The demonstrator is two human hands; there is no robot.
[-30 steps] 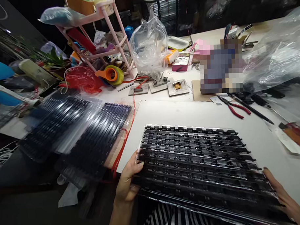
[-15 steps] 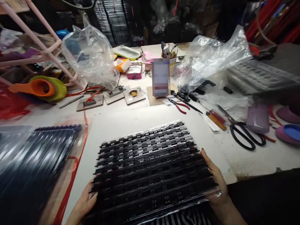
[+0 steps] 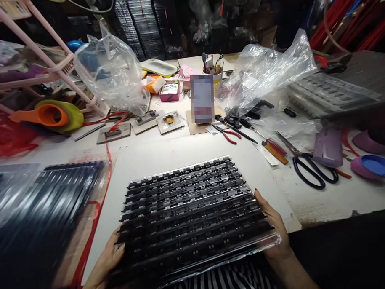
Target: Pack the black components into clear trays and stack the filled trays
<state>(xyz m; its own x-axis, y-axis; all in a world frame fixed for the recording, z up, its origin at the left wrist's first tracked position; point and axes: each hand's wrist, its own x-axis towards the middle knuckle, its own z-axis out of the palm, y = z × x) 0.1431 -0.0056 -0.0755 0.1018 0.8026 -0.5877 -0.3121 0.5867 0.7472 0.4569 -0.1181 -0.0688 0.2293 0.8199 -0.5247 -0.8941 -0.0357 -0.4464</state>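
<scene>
Between my two hands is a clear plastic tray [image 3: 271, 241] filled with rows of black plastic strips [image 3: 185, 212]. My left hand [image 3: 109, 257] grips its left side, thumb on the edge and the other fingers hidden beneath. At the right edge, my right hand [image 3: 276, 230] is closed round the rim, its fingers partly out of sight. The tray is tilted, its far end over a white board [image 3: 142, 156] and its near end over my striped clothing [image 3: 222, 282]. Whether the tray's far end touches the board, I cannot tell.
Left lies a stack of similar filled trays [image 3: 55, 200] beside a red strap [image 3: 94, 219]. To the right are scissors [image 3: 310, 165], red-handled pliers [image 3: 228, 135] and a purple cup [image 3: 328, 148]. Plastic bags [image 3: 114, 75], a pink rack [image 3: 51, 65] and a pixelated upright device [image 3: 202, 100] stand behind.
The tray's surface now shows more of its rows, as its tilt has changed slightly. Both hands keep their hold on it. The view has shifted a little.
</scene>
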